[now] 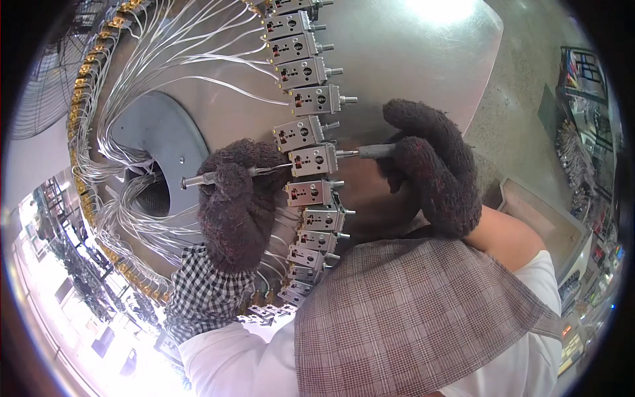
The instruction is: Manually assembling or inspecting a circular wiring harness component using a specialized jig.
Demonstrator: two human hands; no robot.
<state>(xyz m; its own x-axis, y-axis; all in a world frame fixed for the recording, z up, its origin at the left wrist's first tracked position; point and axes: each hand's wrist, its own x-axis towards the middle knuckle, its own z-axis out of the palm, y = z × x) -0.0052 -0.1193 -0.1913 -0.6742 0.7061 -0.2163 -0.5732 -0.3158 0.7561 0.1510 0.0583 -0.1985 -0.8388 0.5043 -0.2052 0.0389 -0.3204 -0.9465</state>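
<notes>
My left hand (235, 198), in a dark knitted glove, is closed round a slim metal rod-shaped tool (202, 179). Its thin tip reaches the left side of a small boxy metal control unit (313, 160). From the right, my gloved right hand (436, 172) grips a grey cylindrical tool (376, 151). That tool's end lines up with the unit's protruding shaft and appears to meet it. The unit sits in a curved row of similar ones, between my two hands. Just below it is another metal unit (309, 193). Gloves hide most of both tools' grips.
Thin silvery wires (192, 59) run from several units toward a grey disc (188, 135) with a central opening. Brass-coloured fittings (81, 99) line the round table's left rim. The metal tabletop (423, 59) extends at upper right. A tan bin (542, 215) stands right.
</notes>
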